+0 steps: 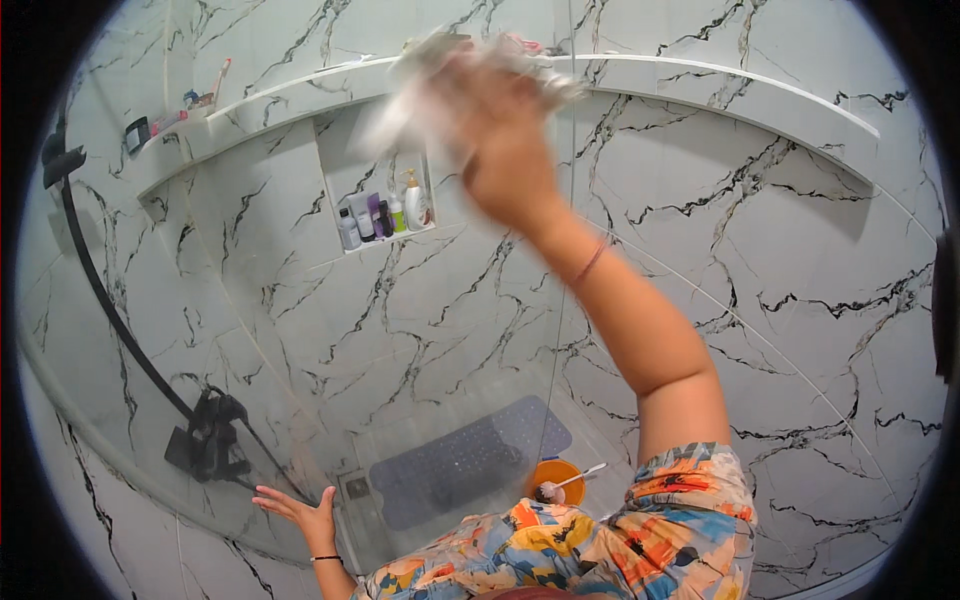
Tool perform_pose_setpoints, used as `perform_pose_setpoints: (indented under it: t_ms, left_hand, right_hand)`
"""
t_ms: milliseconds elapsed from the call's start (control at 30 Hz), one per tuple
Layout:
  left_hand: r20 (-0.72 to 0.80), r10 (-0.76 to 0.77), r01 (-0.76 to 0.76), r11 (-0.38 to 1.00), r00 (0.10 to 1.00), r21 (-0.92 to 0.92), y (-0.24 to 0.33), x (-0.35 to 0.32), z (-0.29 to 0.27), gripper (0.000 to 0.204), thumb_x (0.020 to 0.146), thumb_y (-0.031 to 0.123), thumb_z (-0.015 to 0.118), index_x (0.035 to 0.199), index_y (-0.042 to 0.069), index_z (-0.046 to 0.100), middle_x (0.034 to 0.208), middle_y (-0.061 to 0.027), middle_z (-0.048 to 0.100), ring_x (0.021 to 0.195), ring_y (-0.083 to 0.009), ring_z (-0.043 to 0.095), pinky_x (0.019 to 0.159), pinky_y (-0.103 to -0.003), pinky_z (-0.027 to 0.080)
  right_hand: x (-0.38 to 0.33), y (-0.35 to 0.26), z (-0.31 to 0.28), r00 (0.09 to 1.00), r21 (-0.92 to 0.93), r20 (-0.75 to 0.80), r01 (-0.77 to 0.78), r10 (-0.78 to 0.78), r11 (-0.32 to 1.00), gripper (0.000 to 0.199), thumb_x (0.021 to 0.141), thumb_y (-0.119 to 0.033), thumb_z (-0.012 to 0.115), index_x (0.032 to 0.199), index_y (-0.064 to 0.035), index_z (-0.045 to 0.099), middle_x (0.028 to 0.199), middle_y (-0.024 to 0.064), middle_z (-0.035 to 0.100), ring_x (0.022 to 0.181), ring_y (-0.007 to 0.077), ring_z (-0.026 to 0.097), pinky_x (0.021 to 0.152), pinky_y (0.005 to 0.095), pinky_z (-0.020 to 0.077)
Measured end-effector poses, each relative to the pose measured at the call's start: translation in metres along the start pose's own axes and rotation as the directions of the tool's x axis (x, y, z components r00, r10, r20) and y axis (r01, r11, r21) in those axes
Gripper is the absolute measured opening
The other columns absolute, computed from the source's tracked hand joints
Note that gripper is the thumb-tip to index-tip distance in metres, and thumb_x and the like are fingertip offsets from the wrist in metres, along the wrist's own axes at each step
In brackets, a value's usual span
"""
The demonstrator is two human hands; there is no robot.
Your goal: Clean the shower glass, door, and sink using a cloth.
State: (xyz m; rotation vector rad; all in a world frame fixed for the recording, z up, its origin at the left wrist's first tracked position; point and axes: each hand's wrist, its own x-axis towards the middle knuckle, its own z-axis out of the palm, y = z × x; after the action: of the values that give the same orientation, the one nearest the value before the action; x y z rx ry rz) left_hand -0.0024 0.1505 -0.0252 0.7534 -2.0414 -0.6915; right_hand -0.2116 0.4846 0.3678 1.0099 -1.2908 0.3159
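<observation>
My right hand (pixel 510 165) is raised high on a stretched arm, its fingers closed on a crumpled white cloth (pixel 412 105). Both are smeared by motion. The cloth appears to be against or close to a clear glass panel (pixel 480 330), whose thin upright edge runs down the middle of the view; whether it touches cannot be told. Low on the left, my left hand (pixel 305 515) holds nothing, with its fingers spread and thumb apart.
Beyond the glass, a wall niche (pixel 380 235) holds several bottles. A marble-patterned ledge (pixel 720 80) curves across the top. At left hang a black shower hose (pixel 100 290) and black fixture (pixel 212 435). Below lie a grey bath mat (pixel 450 470) and an orange bucket (pixel 570 475) holding a brush.
</observation>
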Motion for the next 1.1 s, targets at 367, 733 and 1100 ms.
perform_pose_setpoints:
  t_ms: [367, 733, 1100]
  left_hand:
    - [0.008, -0.004, 0.004, 1.000, 1.000, 0.026, 0.004, -0.002, -0.005, 0.127, 0.060, 0.043, 0.079, 0.142, 0.017, -0.013, 0.143, -0.0243, -0.022, 0.134, -0.0438, -0.012, 0.107, -0.054, 0.008]
    - [0.041, -0.053, 0.053, 0.999, 0.998, -0.011, 0.001, 0.000, -0.005, 0.133, 0.055, 0.048, 0.081, 0.142, 0.016, -0.015, 0.143, -0.0226, -0.024, 0.133, -0.0436, -0.015, 0.107, -0.056, 0.008]
    - [0.056, -0.012, 0.010, 0.999, 0.998, 0.036, -0.006, 0.003, -0.004, 0.131, 0.058, 0.047, 0.080, 0.141, 0.014, -0.018, 0.142, -0.0257, -0.025, 0.133, -0.0441, -0.015, 0.107, -0.055, 0.004]
  right_hand:
    - [0.072, 0.064, -0.021, 0.982, -0.546, -0.149, 0.017, -0.117, 0.838, 0.041, 0.091, -0.024, 0.045, 0.130, -0.0099, 0.044, 0.134, 0.0191, 0.040, 0.126, 0.0429, 0.030, 0.106, 0.0466, 0.0232]
    - [-0.105, -0.001, -0.023, 0.816, 0.304, -0.084, -0.526, 0.572, 0.794, 0.044, 0.091, -0.016, 0.049, 0.133, -0.0078, 0.040, 0.123, 0.0167, 0.048, 0.113, 0.0276, 0.047, 0.094, 0.0357, 0.0369]
    - [-0.096, 0.014, -0.034, 0.869, 0.245, -0.054, -0.465, 0.491, 0.851, 0.048, 0.091, -0.013, 0.048, 0.136, -0.0033, 0.033, 0.126, 0.0193, 0.047, 0.111, 0.0307, 0.049, 0.094, 0.0344, 0.0381]
